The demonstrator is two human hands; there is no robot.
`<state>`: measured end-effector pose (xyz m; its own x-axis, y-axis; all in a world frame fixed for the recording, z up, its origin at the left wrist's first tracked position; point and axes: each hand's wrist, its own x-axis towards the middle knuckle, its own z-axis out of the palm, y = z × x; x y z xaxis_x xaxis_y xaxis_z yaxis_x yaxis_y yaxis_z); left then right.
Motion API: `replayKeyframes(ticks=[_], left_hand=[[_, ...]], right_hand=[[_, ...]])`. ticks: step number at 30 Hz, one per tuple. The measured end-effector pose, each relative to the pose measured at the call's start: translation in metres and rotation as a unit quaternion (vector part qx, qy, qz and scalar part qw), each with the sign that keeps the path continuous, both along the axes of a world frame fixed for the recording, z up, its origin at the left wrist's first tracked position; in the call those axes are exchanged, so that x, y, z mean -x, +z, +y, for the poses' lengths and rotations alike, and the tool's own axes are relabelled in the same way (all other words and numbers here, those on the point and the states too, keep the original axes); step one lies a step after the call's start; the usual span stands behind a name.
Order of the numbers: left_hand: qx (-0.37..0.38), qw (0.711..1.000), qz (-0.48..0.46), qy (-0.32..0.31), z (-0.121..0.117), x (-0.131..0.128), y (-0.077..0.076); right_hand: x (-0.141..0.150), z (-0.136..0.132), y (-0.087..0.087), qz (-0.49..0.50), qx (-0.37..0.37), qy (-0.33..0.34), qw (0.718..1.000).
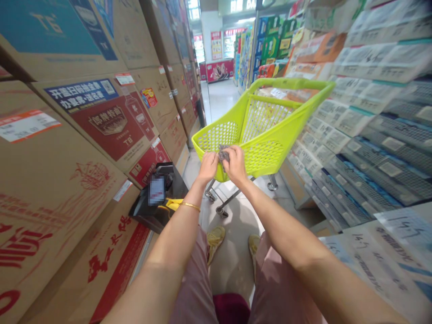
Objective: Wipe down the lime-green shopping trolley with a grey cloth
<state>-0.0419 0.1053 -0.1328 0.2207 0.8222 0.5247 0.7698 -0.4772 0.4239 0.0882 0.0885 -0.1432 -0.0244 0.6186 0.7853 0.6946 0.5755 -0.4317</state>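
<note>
A lime-green plastic shopping cart (266, 157) stands in front of me, its near end toward my body. My left hand (209, 165) is closed over the rim at the cart's near corner. Just beside it, my right hand (235, 164) grips a crumpled grey cloth (223, 154) and presses it against the cart's rim. The cloth is partly covered by the fingers. Below the basket show grey metal legs with casters (222, 211).
Stacked cardboard cartons (111, 121) wall the left side. A black box (158, 193) with a phone-like device and yellow cloth sits against them. Tilted rows of packaged goods (367, 148) line the right. Tiled floor (216, 105) runs down the aisle beyond the cart.
</note>
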Motion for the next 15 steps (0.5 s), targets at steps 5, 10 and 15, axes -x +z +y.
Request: replayKeyframes(ticks=[5, 10, 15], left_hand=[[0.021, 0.999, -0.016, -0.018, 0.003, 0.006, -0.001], [0.035, 0.997, -0.063, -0.034, 0.005, 0.01, 0.003], [0.052, 0.994, -0.094, -0.03, 0.01, 0.012, 0.007]], right_hand=[[0.012, 0.001, -0.018, -0.024, -0.028, 0.003, 0.999], [0.015, 0.009, -0.033, -0.039, -0.085, -0.002, 0.996], [0.018, 0.013, -0.058, -0.164, -0.075, -0.008, 0.984]])
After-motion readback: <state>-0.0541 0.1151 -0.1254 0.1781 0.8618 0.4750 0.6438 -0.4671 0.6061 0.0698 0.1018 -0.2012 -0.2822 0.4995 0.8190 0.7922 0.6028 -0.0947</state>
